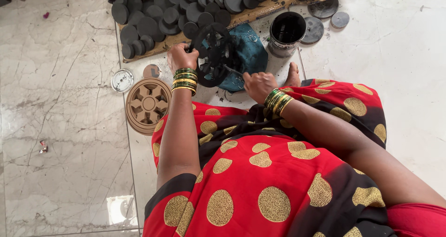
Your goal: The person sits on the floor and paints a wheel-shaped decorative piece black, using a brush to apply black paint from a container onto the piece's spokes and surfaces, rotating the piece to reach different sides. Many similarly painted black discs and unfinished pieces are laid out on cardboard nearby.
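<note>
Red cloth with gold dots (260, 190) is filling the near part of the view, draped over the person's lap, and both forearms are reaching forward from it. Just beyond the cloth, the right hand (258, 84) is resting low by a teal cloth (248, 51), its fingers curled downward; whether they are pinching something I cannot tell. Green and gold bangles (278, 101) are sitting on that wrist. A bare foot (292, 74) is showing just right of this hand.

Left of the right hand and slightly farther out, the left hand (182, 56) is closing in a fist around the rim of a black spoked wheel (216, 55), which is standing on edge between the two hands, touching the left one and lying over the teal cloth. Matching bangles (185, 80) are circling the left wrist.

Left of the left forearm, a tan unpainted wheel (148, 105) is lying flat on the marble floor (60, 102), with a small round metal lid (122, 80) just beyond it.

Beyond the right hand, a dark tin of black paint (286, 32) is standing upright, with flat black discs (325, 14) beside it. Farthest out, beyond both hands, a wooden board (260, 11) is carrying many black round pieces (158, 14) packed closely together
</note>
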`<state>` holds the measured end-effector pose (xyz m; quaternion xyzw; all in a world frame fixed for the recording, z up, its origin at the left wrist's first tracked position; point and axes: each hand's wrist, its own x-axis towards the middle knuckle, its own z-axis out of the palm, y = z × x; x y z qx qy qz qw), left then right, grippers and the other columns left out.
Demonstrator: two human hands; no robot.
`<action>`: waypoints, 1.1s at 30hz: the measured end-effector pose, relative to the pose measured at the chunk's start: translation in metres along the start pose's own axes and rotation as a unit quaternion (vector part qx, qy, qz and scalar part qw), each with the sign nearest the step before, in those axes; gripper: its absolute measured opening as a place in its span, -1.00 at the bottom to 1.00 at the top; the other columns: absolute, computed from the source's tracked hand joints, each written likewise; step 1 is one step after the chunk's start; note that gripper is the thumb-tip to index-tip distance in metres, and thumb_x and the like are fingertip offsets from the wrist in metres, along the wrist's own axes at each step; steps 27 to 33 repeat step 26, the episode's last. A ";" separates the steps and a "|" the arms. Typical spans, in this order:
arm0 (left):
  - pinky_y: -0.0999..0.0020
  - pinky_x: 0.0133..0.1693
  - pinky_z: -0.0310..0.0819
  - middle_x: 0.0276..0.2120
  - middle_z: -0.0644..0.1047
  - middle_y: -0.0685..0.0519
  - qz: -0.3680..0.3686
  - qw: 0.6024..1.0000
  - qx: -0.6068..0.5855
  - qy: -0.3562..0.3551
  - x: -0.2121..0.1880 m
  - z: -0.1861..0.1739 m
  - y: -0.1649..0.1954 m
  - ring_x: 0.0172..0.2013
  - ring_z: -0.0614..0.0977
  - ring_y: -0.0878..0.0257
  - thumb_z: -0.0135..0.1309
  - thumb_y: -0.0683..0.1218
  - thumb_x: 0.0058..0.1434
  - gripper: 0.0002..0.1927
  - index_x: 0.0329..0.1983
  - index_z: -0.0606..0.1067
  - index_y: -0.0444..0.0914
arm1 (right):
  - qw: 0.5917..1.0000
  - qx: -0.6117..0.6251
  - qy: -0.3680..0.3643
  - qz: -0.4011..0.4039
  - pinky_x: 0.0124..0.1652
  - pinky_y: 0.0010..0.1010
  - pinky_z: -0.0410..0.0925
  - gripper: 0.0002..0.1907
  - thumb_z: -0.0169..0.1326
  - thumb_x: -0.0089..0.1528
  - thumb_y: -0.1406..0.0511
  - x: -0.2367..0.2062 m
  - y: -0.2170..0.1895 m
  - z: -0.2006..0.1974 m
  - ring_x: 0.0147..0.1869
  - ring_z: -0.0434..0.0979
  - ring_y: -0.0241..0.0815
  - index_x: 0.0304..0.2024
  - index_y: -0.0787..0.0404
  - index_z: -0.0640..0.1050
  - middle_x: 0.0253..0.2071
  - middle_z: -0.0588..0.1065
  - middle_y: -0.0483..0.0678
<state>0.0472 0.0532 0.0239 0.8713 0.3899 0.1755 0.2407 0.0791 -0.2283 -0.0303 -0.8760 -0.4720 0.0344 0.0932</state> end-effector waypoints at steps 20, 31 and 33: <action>0.15 -0.13 0.55 -0.32 0.68 -0.01 0.020 0.999 0.027 0.017 -0.004 0.003 0.008 -0.25 0.69 0.06 0.34 -0.01 -0.06 -0.75 -0.28 0.71 -0.13 | 0.989 0.085 0.090 0.080 -0.63 -0.31 0.22 -0.75 -0.06 0.42 0.22 0.004 0.013 0.013 -0.72 0.26 -0.30 -0.36 0.14 0.45 -0.70 0.35 -0.20; 0.16 -0.09 0.56 -0.26 0.68 -0.01 0.013 1.000 0.023 -0.002 -0.004 0.002 0.009 -0.21 0.70 0.07 0.32 0.00 -0.04 -0.73 -0.24 0.70 -0.14 | 0.985 0.155 0.054 0.050 -0.52 -0.20 0.31 -0.81 -0.03 0.36 0.17 -0.007 -0.018 0.003 -0.63 0.44 -0.13 -0.24 0.11 0.51 -0.64 0.47 -0.09; 0.16 -0.09 0.56 -0.26 0.68 -0.01 0.013 1.000 0.023 -0.002 -0.004 0.002 0.009 -0.21 0.70 0.07 0.32 0.00 -0.04 -0.73 -0.24 0.70 -0.14 | 0.985 0.155 0.054 0.050 -0.52 -0.20 0.31 -0.81 -0.03 0.36 0.17 -0.007 -0.018 0.003 -0.63 0.44 -0.13 -0.24 0.11 0.51 -0.64 0.47 -0.09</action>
